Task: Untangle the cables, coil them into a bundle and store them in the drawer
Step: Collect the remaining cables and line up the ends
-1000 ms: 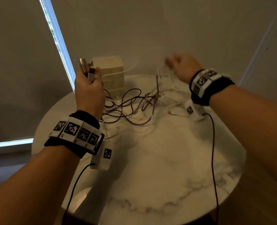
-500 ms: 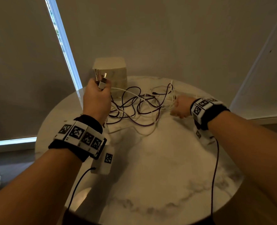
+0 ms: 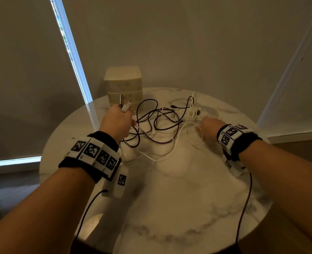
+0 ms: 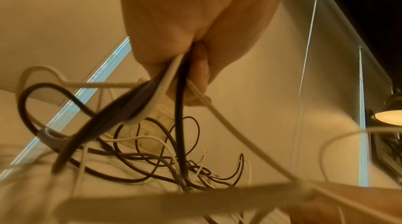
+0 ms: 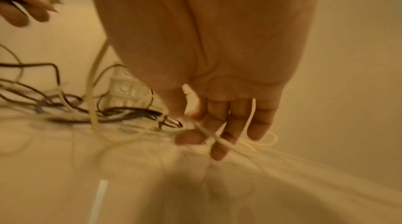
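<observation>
A tangle of dark purple and white cables [image 3: 160, 121] lies at the back of a round marble table [image 3: 179, 198]. My left hand [image 3: 115, 121] grips several cable ends in a fist, and their plugs [image 3: 124, 105] stick up above it. In the left wrist view, white and dark cables [image 4: 178, 90] hang from this fist [image 4: 185, 38]. My right hand [image 3: 207, 124] is low at the tangle's right side. Its thumb and forefinger [image 5: 217, 152] pinch a thin white cable [image 5: 219, 142]. A small cream drawer unit [image 3: 124, 85] stands behind the tangle with its drawers closed.
The table stands against a wall, with a window blind and a strip of light [image 3: 72, 57] on the left. Dark leads from the wrist cameras [image 3: 246, 198] hang over the near table edge. A lit lamp [image 4: 389, 116] is off to one side.
My right hand has dropped from a raised position to the tangle on the table. My left hand, still holding the plug ends, has sunk a little.
</observation>
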A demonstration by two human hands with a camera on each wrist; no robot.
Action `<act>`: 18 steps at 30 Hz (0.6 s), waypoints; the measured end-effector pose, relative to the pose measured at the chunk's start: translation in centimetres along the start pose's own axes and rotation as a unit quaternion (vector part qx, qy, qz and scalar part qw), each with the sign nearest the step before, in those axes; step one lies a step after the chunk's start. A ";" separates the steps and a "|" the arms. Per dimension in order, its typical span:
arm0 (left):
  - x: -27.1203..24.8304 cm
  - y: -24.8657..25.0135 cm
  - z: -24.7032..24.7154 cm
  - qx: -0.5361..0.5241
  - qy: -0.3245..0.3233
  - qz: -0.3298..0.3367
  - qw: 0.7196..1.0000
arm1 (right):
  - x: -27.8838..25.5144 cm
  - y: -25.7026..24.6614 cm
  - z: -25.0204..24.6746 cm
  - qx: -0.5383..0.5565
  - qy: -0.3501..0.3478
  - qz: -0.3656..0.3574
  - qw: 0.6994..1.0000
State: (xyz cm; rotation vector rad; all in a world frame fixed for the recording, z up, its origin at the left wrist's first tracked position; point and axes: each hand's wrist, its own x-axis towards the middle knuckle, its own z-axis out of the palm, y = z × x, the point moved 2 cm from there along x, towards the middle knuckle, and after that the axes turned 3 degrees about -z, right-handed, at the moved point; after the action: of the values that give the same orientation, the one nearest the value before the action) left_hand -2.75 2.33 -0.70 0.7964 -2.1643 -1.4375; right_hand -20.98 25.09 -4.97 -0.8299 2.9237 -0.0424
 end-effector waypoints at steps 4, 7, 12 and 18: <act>0.1 0.7 0.1 -0.135 0.032 0.024 0.990 | -1.3 -2.9 -4.3 0.295 0.162 -0.001 0.942; -0.1 1.6 0.1 -0.207 0.028 0.021 0.978 | -3.4 -6.2 -7.7 0.444 0.180 -0.079 0.874; -0.8 2.6 0.2 -0.298 -0.030 0.031 0.953 | -7.2 -10.3 -10.9 0.434 0.212 -0.217 0.848; -2.4 3.9 1.0 -0.376 -0.120 0.067 0.916 | -8.8 -12.8 -10.2 0.390 0.219 -0.212 0.869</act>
State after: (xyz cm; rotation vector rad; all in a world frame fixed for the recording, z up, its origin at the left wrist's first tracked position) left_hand -2.48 5.78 2.42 0.1880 -1.5399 -2.1514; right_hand -7.91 18.77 6.62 -1.3675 2.5624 -1.4958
